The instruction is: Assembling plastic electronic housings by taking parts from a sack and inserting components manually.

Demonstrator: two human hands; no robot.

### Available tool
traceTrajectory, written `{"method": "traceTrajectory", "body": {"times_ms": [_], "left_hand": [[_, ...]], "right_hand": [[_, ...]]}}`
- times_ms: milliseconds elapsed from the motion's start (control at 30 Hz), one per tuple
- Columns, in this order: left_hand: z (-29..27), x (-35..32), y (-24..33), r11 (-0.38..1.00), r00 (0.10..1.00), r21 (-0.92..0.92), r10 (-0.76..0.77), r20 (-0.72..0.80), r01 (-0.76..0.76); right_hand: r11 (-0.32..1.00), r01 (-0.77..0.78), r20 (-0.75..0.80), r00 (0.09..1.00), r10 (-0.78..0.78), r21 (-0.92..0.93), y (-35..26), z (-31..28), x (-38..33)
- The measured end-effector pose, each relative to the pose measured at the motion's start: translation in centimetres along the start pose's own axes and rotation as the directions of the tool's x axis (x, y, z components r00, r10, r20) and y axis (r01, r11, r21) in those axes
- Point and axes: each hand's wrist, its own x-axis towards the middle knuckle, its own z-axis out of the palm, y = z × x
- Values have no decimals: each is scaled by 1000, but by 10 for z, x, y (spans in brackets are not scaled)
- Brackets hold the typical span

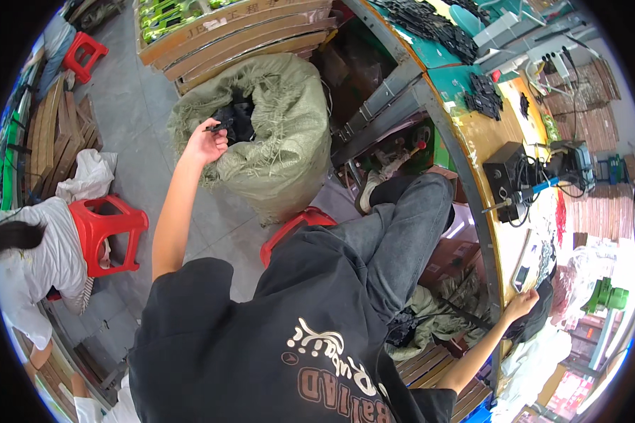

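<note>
My left hand (207,143) is at the mouth of a large greenish woven sack (282,120), its fingers closed on a small black plastic part (220,125). More black parts (241,123) lie inside the sack, mostly in shadow. Far to the right, my right hand (521,304) is at the workbench (497,233) edge with its fingers curled. Whatever it grips, if anything, is too small to make out. Just beyond those fingers lies a small dark flat piece with a pale rim (521,275).
Stacked cardboard trays (247,35) stand behind the sack. Piles of black parts (483,97) and a black box with cables (504,182) occupy the bench. Red stools (109,229) stand on the left, near a person in white (39,247). Another stool (296,229) is beside my legs.
</note>
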Motion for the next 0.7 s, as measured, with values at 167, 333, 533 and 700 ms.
{"method": "traceTrajectory", "body": {"times_ms": [167, 333, 533, 700], "left_hand": [[23, -25, -27, 912, 889, 158, 405, -214, -378], [25, -31, -35, 571, 463, 453, 820, -336, -685], [27, -36, -43, 312, 265, 417, 949, -169, -854], [78, -77, -84, -203, -86, 733, 977, 194, -649]], "right_hand": [[999, -47, -73, 996, 48, 25, -18, -3, -3], [995, -83, -96, 991, 89, 62, -26, -6, -3], [996, -69, -127, 989, 76, 62, -28, -5, -1], [994, -20, -214, 976, 43, 107, -17, 0, -3]]}}
